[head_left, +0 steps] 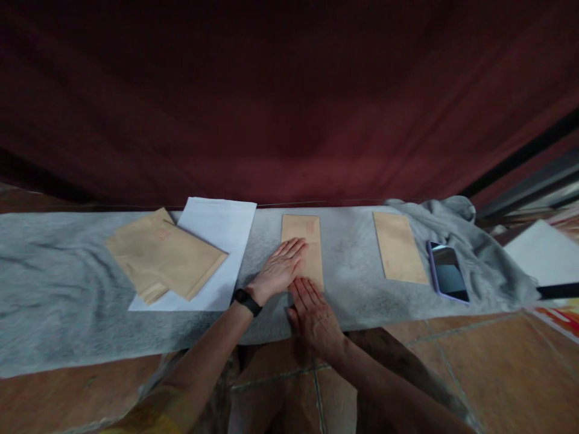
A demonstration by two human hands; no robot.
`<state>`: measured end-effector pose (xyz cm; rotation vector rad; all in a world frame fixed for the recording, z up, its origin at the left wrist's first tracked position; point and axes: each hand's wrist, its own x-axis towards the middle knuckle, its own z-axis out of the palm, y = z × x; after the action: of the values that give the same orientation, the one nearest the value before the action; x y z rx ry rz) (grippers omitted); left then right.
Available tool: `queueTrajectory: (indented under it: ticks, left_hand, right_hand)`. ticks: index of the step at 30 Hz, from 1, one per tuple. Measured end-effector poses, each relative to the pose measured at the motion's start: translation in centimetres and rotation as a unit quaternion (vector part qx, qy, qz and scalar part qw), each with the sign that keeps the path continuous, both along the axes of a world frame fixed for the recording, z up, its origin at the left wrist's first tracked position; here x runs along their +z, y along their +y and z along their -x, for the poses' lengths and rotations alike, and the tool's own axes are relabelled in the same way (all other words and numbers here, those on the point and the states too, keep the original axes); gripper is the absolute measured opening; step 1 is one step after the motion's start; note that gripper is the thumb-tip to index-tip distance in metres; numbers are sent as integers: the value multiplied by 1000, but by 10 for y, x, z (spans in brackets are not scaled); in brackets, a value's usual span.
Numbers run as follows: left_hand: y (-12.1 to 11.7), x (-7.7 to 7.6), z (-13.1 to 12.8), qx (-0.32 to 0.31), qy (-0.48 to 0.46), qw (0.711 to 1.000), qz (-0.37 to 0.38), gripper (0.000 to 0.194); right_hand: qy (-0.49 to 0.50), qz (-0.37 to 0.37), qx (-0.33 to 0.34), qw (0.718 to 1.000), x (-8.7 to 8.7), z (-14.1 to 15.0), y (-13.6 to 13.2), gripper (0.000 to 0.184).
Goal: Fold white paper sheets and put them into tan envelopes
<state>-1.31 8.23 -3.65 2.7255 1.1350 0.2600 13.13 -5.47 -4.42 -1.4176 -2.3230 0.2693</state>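
Note:
A brown envelope (304, 238) lies lengthwise on the grey cloth (67, 289) in the middle of the view. My left hand (278, 268), with a black band at the wrist, lies flat and open on the envelope's left half. My right hand (314, 313) rests flat with fingers together over the envelope's near end. Neither hand grips anything.
A stack of brown envelopes (165, 256) sits on white paper sheets (217, 232) at the left. Another brown envelope (398, 247) and a phone in a purple case (447, 272) lie at the right. A dark red curtain (289, 108) hangs behind; tiled floor (474, 367) lies in front.

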Motion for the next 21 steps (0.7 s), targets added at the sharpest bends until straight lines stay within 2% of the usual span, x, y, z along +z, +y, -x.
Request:
queueTrajectory:
  ticks: [4,7,14,21]
  left_hand:
    - [10,3,-19,-21,10,1000,13,52]
    - [15,2,-38,-27,13,1000,6,52]
    - [26,-1,-69,70,5,998,1,59]
    - [35,-8,-69,148,-39,988,-12,66]
  right_hand:
    - [-13,12,42,999,3,0,4,55]
    - [-10,-2,48,999,3,0,6,58]
    - [-14,-17,49,999,1,2,7,60]
    - [-20,12,51,998,5,2,10,63]
